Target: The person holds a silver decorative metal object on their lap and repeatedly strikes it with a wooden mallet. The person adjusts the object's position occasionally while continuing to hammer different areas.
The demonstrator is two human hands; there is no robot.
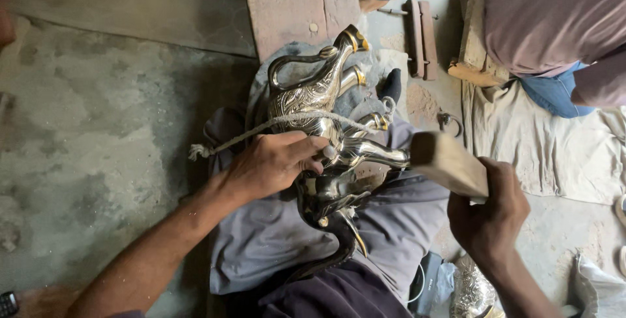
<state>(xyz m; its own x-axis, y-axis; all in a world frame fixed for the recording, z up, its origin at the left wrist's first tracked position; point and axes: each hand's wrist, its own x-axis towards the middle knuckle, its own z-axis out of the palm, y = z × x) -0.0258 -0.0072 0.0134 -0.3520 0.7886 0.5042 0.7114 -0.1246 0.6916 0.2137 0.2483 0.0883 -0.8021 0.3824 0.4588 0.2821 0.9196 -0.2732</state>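
Note:
A shiny engraved metal elephant figure (313, 96) lies on its side across my lap on grey cloth (274, 227), its legs pointing right. A pale rope (228, 138) runs over its body. My left hand (274, 161) presses down on the figure's middle, thumb near a leg. My right hand (489, 217) grips a wooden block (447, 161), whose end touches or nearly touches one silver leg (378, 155).
Two reddish bricks (297, 8) lie on the concrete floor beyond the figure. Another person in a mauve shirt (554, 11) sits at the upper right on a beige cloth (541, 142). Wooden pieces (420, 37) lie nearby. Another engraved metal piece (469, 292) sits at my right.

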